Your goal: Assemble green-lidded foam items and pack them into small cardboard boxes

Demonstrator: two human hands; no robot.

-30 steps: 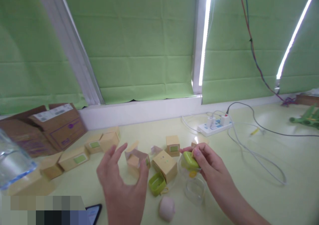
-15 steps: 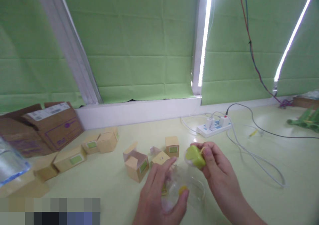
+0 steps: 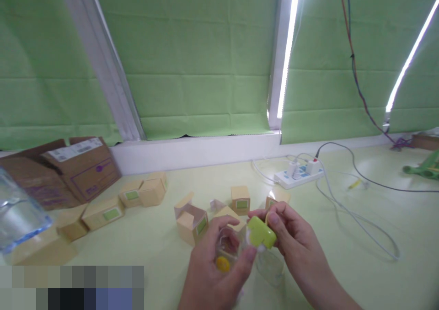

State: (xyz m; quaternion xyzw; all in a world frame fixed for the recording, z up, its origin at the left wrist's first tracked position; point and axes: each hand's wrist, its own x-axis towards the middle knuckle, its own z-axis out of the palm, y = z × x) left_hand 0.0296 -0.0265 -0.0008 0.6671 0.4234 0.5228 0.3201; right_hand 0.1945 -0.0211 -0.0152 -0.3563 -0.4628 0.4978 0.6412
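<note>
My left hand (image 3: 214, 266) curls around a clear plastic container (image 3: 229, 241) with a round yellow spot (image 3: 222, 264) at its lower part. My right hand (image 3: 297, 239) pinches a lime-green, rounded object (image 3: 262, 232) with a pale underside and a thin yellowish loop. The green object is close beside the container's right side, by my left thumb; whether they touch I cannot tell. Below it, another clear, cup-like plastic piece (image 3: 270, 268) is on the table. Just beyond my left fingers lies an opened small tan box (image 3: 233, 218), partly hidden.
An open-flapped tan box (image 3: 192, 225) stands to the left, with closed small boxes (image 3: 240, 200) behind and more boxes (image 3: 103, 211) further left. A large brown carton (image 3: 92, 168) sits at back left. A white power strip (image 3: 298, 176) and a looping cable (image 3: 360, 227) lie right.
My right hand has brought the green object left and down, close to the clear container. My left hand's fingers have closed more around the container, which has turned. The view has shifted slightly.
</note>
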